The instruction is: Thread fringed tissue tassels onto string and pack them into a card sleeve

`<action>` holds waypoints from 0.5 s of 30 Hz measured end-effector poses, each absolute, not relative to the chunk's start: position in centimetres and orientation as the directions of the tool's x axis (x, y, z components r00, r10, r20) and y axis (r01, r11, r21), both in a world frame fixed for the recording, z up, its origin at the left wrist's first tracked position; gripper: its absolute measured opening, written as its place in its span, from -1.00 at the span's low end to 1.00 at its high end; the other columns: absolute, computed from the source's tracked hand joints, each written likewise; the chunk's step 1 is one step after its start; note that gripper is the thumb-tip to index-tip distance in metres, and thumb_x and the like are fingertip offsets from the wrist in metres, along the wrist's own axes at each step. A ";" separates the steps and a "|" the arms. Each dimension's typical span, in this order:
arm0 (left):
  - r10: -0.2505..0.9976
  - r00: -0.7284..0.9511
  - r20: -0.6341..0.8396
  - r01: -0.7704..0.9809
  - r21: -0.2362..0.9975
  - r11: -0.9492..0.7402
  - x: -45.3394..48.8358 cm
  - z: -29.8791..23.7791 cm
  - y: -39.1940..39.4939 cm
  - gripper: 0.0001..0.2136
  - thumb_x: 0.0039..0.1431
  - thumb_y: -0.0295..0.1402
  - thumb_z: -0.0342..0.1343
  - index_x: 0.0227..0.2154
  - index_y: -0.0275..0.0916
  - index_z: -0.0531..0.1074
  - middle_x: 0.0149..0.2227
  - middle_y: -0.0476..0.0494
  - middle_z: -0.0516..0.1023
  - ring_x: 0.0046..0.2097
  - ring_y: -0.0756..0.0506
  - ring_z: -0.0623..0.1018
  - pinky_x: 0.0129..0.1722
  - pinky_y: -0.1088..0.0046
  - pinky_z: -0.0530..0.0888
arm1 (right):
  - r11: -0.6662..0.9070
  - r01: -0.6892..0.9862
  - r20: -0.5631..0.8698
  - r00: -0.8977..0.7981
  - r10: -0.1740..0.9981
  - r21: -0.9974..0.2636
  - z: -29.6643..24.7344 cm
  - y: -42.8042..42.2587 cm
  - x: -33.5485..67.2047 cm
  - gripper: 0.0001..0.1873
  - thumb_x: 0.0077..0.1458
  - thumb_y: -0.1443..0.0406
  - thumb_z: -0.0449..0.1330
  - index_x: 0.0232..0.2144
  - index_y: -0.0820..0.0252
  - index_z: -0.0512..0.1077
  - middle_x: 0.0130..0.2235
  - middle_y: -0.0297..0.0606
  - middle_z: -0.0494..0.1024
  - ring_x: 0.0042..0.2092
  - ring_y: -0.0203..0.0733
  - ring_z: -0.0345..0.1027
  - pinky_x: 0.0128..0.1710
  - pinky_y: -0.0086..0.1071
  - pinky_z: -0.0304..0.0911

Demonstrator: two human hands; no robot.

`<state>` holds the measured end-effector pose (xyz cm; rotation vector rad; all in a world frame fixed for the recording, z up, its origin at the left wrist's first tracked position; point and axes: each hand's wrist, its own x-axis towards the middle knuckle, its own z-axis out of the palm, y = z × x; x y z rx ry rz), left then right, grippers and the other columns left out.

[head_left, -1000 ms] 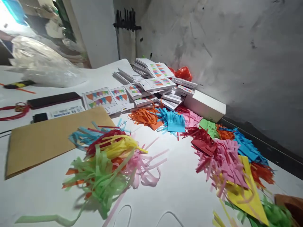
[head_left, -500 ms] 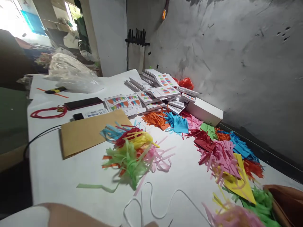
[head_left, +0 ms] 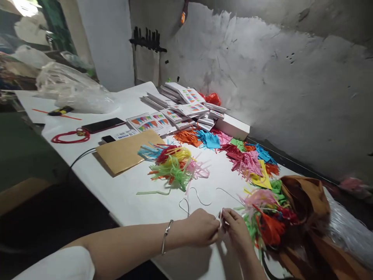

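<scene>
Near the table's front edge, my left hand [head_left: 201, 227], with a silver bangle on its wrist, is closed in a fist on the white string [head_left: 220, 218]. Close against it, my right hand [head_left: 235, 229] pinches the same string between thumb and fingers. Loose curves of it trail over the white tabletop beyond my hands. A bunch of coloured paper tassels [head_left: 173, 163] lies ahead, green, yellow, red, blue and pink. Another heap, with a pink tassel [head_left: 259, 197] and an orange tassel [head_left: 271, 227], is just right of my right hand.
A brown envelope [head_left: 128, 153] and a black phone [head_left: 103, 125] lie left. Printed cards [head_left: 190, 109] are piled at the back beside a white box [head_left: 233, 126]. Fringed paper [head_left: 247, 163] lines the wall side. A brown bag [head_left: 309, 194] and clear plastic [head_left: 349, 229] sit right.
The camera view has swung right and down. Both my hands have come into full view, together on the string; before, only part of my left arm and a fingertip showed.
</scene>
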<state>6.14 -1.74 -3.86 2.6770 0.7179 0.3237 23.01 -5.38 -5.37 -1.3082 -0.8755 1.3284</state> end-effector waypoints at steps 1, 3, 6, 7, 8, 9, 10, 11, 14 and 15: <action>0.541 0.832 0.127 0.448 0.423 -0.788 5.6 -3.8 -2.4 -0.89 0.14 -0.42 0.06 -0.42 -0.26 0.48 -0.42 -0.20 0.62 -0.44 -0.18 0.57 -0.44 0.40 0.42 | -0.186 -0.215 -0.218 0.136 0.966 -0.959 -4.8 -5.9 22.7 -0.55 -0.10 -0.02 0.44 -0.45 0.26 0.50 -0.49 -0.38 0.46 -0.53 -0.42 0.13 -0.54 -0.50 0.03; 0.591 0.798 0.119 0.465 0.503 -0.729 4.5 -3.9 -3.6 -0.83 0.20 -0.42 0.00 -0.43 -0.25 0.46 -0.45 -0.14 0.59 -0.43 -0.13 0.55 -0.43 0.45 0.38 | -0.160 -0.304 -0.217 0.164 0.962 -0.939 -4.1 -7.2 22.1 -0.55 -0.11 0.00 0.45 -0.38 0.26 0.52 -0.40 -0.32 0.51 -0.54 -0.46 0.09 -0.56 -0.52 -0.02; 0.651 0.754 0.085 0.468 0.626 -0.624 3.3 -4.6 -5.5 -0.73 0.28 -0.42 -0.12 -0.44 -0.26 0.46 -0.49 -0.06 0.54 -0.43 -0.05 0.49 -0.44 0.52 0.33 | -0.119 -0.426 -0.228 0.215 0.950 -0.897 -3.8 -9.4 20.6 -0.52 -0.17 0.01 0.49 -0.36 0.26 0.52 -0.43 -0.36 0.47 -0.57 -0.51 0.01 -0.61 -0.56 -0.11; 0.662 0.746 0.069 0.462 0.663 -0.590 3.0 -4.8 -6.1 -0.71 0.29 -0.43 -0.14 -0.44 -0.27 0.46 -0.50 -0.04 0.52 -0.43 -0.04 0.48 -0.45 0.54 0.32 | -0.100 -0.460 -0.228 0.232 0.946 -0.882 -3.8 -10.1 20.0 -0.51 -0.17 0.01 0.50 -0.35 0.25 0.51 -0.44 -0.39 0.44 -0.57 -0.52 0.01 -0.60 -0.57 -0.09; 0.668 0.742 0.052 0.454 0.694 -0.558 2.6 -5.1 -6.8 -0.70 0.28 -0.44 -0.16 -0.43 -0.28 0.47 -0.50 -0.02 0.50 -0.43 -0.03 0.47 -0.45 0.56 0.32 | -0.081 -0.488 -0.227 0.249 0.942 -0.869 -3.9 -10.8 19.4 -0.52 -0.18 0.01 0.50 -0.35 0.24 0.51 -0.45 -0.42 0.42 -0.56 -0.52 0.03 -0.59 -0.58 -0.06; 0.671 0.741 0.037 0.446 0.720 -0.532 2.2 -5.3 -7.4 -0.69 0.28 -0.45 -0.17 -0.42 -0.29 0.48 -0.51 -0.01 0.49 -0.43 -0.02 0.46 -0.45 0.57 0.32 | -0.062 -0.510 -0.225 0.264 0.938 -0.858 -4.1 -11.4 18.8 -0.52 -0.18 0.01 0.50 -0.35 0.22 0.51 -0.45 -0.44 0.40 -0.57 -0.53 0.04 -0.59 -0.59 -0.03; 0.672 0.741 0.022 0.440 0.740 -0.509 1.6 -5.5 -8.0 -0.69 0.28 -0.45 -0.16 -0.41 -0.29 0.50 -0.53 0.01 0.47 -0.43 -0.01 0.46 -0.46 0.58 0.32 | -0.044 -0.527 -0.223 0.281 0.934 -0.849 -4.3 -12.0 18.2 -0.53 -0.19 0.01 0.51 -0.37 0.21 0.50 -0.47 -0.46 0.39 -0.58 -0.54 0.04 -0.59 -0.59 -0.01; 0.661 0.750 0.008 0.427 0.757 -0.494 1.0 -5.6 -8.4 -0.68 0.29 -0.44 -0.16 -0.40 -0.28 0.51 -0.53 0.02 0.47 -0.44 0.00 0.45 -0.47 0.59 0.32 | -0.029 -0.537 -0.222 0.297 0.929 -0.843 -4.5 -12.4 17.7 -0.52 -0.21 -0.01 0.51 -0.41 0.20 0.50 -0.49 -0.47 0.38 -0.59 -0.54 0.03 -0.60 -0.59 -0.01; 0.540 0.839 0.071 0.288 0.784 -0.551 -1.4 -5.3 -8.0 -0.76 0.30 -0.34 -0.03 -0.26 -0.22 0.56 -0.36 -0.03 0.56 -0.32 -0.03 0.51 -0.34 0.58 0.41 | 0.013 -0.539 -0.213 0.355 0.910 -0.842 -5.8 -13.5 16.9 -0.48 -0.28 -0.05 0.52 -0.42 0.20 0.53 -0.49 -0.40 0.46 -0.62 -0.51 0.12 -0.66 -0.58 0.00; 0.512 0.848 0.139 0.233 0.769 -0.595 -2.2 -4.9 -7.0 -0.78 0.29 -0.33 0.02 -0.17 -0.20 0.55 -0.23 -0.09 0.58 -0.22 -0.05 0.54 -0.23 0.55 0.44 | 0.040 -0.519 -0.197 0.393 0.898 -0.854 -6.4 -13.9 17.0 -0.47 -0.28 -0.05 0.52 -0.38 0.21 0.56 -0.45 -0.35 0.51 -0.61 -0.49 0.17 -0.66 -0.58 0.04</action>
